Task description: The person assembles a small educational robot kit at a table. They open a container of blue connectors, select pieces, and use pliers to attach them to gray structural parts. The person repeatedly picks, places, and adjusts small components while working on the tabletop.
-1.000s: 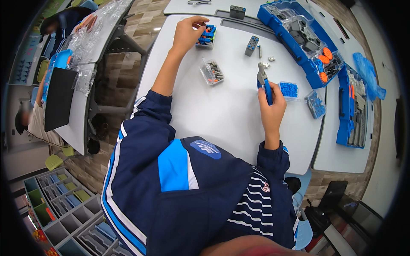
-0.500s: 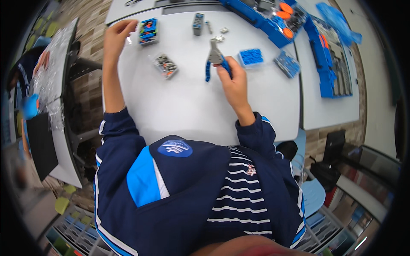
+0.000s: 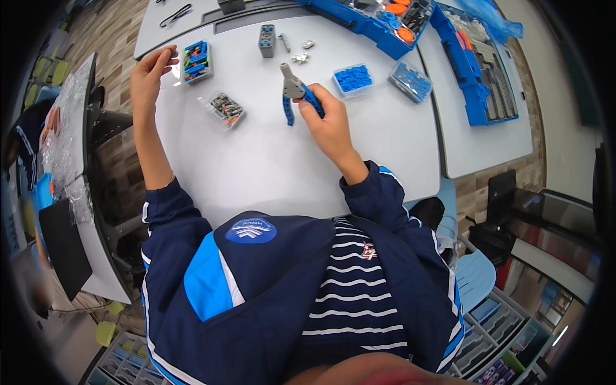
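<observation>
Gripped by its blue handles, a plier-like hand tool (image 3: 294,88) with a grey head is in my right hand (image 3: 332,125), its nose pointing away from me and its handles spread. My left hand (image 3: 149,80) is raised by the table's left edge, thumb and fingers pinched together; what they hold, if anything, is too small to make out. Just right of those fingertips stands a clear box of blue, black and coloured parts (image 3: 197,62). A grey block with blue dots (image 3: 267,41), a small rod (image 3: 284,42) and small pale grey pieces (image 3: 300,58) lie beyond the tool.
An open clear box of mixed small parts (image 3: 224,110) sits between my hands. Rightward are a box of blue pegs (image 3: 353,79) and a clear box of blue-grey parts (image 3: 410,82). Blue cases (image 3: 385,42) line the far side. Another table (image 3: 86,128) with plastic wrapping stands left.
The whole view has shifted, so the table's things sit further left and mostly lower. My left fingertips are slightly further from the box beside them. The tool stays in my right hand.
</observation>
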The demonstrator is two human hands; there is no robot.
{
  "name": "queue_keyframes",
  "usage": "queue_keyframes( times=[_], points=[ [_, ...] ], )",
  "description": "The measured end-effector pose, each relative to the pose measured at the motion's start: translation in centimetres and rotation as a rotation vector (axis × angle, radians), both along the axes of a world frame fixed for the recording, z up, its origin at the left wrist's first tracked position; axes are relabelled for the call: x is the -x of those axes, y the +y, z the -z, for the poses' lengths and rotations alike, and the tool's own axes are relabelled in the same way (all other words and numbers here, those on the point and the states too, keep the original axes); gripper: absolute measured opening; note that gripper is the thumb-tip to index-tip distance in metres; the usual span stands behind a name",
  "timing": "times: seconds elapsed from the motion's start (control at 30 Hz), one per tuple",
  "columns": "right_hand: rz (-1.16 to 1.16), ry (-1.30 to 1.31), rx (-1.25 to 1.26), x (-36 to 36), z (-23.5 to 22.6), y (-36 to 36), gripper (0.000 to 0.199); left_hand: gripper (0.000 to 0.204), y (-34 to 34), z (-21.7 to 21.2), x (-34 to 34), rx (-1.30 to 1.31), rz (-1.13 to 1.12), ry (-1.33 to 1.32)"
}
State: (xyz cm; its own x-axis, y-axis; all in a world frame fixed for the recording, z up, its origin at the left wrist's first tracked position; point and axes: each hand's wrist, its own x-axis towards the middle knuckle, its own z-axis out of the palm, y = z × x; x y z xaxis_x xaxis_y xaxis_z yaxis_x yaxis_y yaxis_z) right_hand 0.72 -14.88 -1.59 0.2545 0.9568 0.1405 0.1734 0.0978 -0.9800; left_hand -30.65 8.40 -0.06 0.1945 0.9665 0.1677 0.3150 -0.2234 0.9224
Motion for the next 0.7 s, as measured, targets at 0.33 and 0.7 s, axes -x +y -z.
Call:
queue_keyframes(
  times=[0.33,0.7],
  points=[
    [-0.036,-0.016,0.09,-0.2,0.2,-0.1,0.012,0.024,-0.6,-0.5,1.1,-0.127,-0.062,-0.093],
    [-0.018,-0.025,0.007,0.1,0.8,0.2,0.012,0.025,0.5,0.9,2.2,-0.227,-0.026,0.209]
  ],
)
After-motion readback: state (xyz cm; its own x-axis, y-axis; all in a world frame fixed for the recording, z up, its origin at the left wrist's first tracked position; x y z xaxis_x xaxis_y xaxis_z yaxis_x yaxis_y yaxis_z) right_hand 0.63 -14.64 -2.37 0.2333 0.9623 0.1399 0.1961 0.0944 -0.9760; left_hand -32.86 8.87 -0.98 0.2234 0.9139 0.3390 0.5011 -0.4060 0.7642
